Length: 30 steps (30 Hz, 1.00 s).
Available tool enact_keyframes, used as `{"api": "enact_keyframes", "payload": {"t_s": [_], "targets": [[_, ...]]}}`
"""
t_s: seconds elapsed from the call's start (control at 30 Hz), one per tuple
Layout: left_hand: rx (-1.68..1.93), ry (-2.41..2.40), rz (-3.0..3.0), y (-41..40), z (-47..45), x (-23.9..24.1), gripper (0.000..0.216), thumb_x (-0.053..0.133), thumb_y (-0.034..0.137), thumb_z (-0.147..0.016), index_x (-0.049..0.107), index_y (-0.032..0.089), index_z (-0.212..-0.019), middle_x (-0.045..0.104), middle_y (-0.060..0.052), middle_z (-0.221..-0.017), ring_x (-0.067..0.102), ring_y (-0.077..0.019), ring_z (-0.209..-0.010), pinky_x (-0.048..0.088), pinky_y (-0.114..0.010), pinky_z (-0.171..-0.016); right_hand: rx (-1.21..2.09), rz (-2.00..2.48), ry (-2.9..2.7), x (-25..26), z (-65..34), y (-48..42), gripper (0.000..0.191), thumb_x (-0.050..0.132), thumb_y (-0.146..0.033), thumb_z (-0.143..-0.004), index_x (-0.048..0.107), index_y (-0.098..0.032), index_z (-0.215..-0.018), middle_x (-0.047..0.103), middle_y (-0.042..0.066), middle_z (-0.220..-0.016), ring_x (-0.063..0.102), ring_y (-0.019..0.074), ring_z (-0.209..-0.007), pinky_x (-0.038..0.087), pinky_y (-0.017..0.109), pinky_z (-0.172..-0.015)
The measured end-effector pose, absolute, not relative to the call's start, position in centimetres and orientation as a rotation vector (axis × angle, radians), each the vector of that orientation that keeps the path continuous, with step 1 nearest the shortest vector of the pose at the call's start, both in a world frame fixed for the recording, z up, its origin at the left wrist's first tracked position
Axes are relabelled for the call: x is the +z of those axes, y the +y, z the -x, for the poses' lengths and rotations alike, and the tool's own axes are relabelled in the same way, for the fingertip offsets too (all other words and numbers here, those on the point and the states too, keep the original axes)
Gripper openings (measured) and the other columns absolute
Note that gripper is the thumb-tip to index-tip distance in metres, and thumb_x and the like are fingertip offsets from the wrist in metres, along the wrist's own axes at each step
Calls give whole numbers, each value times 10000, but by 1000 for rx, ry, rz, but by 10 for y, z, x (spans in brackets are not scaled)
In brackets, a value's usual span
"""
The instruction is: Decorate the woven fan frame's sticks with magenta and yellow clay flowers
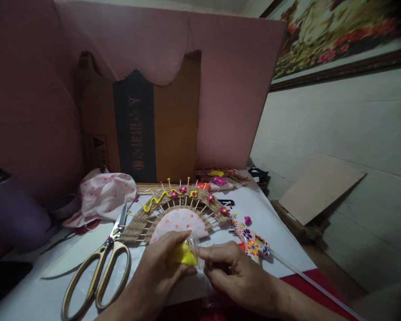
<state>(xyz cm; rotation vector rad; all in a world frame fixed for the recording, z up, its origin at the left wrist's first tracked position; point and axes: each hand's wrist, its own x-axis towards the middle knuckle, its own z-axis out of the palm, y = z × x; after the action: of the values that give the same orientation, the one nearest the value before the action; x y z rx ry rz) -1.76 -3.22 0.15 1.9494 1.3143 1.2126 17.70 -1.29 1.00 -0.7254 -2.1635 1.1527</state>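
Observation:
My left hand is closed around a small clear plastic bag of yellow modelling clay. At the bag's right side, my right hand pinches its loose clear plastic; part of those fingers is hidden. Just beyond both hands rests a woven twine fan-shaped craft with thin sticks tipped in yellow and pink. A wavy yellow clay strip and several pink and yellow clay flowers decorate its arch. A dotted fabric half-circle fills its middle.
Large gold-handled scissors lie left of my hands. A flower-patterned glue gun and a pink clay lump are on the right. Dotted cloth, tape roll and more clay packets sit farther back, before a cardboard sheet.

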Motion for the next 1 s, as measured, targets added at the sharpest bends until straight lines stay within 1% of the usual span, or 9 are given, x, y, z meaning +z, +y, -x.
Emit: {"api": "enact_keyframes", "payload": {"t_s": [0.17,0.27,0.33,0.43,0.53,0.63,0.73,0.9,1.0], "targets": [[1075,1172,-1505,-34,17,4,454,729,325,-637,622,226,-1067,668,-78,-1076,590,-244,-1003,469,-378,-859,1089,671,-2191,20,-180,-13,467,407,-5,-705,691,-197,-1022,499,-30,-613,403,89,-560,327,217,-542],[1089,1015,-1281,-32,17,8,440,738,331,-626,634,201,-1033,681,-73,-1002,614,-213,-904,481,-325,-782,1079,678,-1992,21,-184,-10,414,455,-31,-677,720,-183,-957,512,-29,-561,436,92,-543,357,221,-547],[1126,971,-1189,-31,17,12,391,753,298,-610,641,194,-970,683,-44,-910,615,-166,-799,474,-266,-700,1132,714,-1775,21,-186,-7,325,502,-90,-716,711,-173,-951,526,-30,-552,448,87,-522,369,218,-532],[1119,949,-1150,-28,16,14,274,760,284,-599,626,165,-807,650,-6,-746,574,-114,-656,431,-216,-596,1338,824,-1492,19,-186,-3,206,596,-248,-773,649,-162,-953,563,-32,-596,334,40,-417,269,176,-409],[1049,998,-1169,-24,14,10,279,744,337,-603,574,145,-713,598,13,-637,527,-98,-571,395,-213,-545,1532,842,-1385,18,-182,0,265,673,-363,-736,604,-142,-864,601,-12,-639,264,14,-388,179,163,-364],[986,1191,-1342,-23,14,2,257,659,381,-683,555,146,-673,528,38,-570,461,-87,-516,345,-205,-495,1617,840,-1346,14,-179,1,311,677,-424,-729,579,-130,-704,521,-46,-506,254,12,-366,145,168,-353],[882,1426,-1732,-25,15,-4,212,600,358,-729,631,149,-728,514,34,-546,437,-106,-515,329,-216,-486,1715,844,-1293,10,-178,2,315,678,-424,-734,589,-130,-664,348,-101,-409,201,13,-349,110,175,-355],[842,1471,-2024,-28,18,-12,273,604,334,-740,653,194,-969,662,-37,-768,566,-166,-672,435,-270,-621,1805,806,-1201,6,-180,3,328,712,-395,-706,681,-130,-897,543,-6,-687,268,7,-423,146,174,-381],[797,1445,-2039,-27,20,-15,279,589,353,-761,640,198,-987,657,-38,-751,574,-165,-655,452,-277,-610,1801,808,-1207,5,-180,2,337,753,-380,-659,678,-129,-870,535,-19,-630,306,18,-433,164,168,-383]]}}
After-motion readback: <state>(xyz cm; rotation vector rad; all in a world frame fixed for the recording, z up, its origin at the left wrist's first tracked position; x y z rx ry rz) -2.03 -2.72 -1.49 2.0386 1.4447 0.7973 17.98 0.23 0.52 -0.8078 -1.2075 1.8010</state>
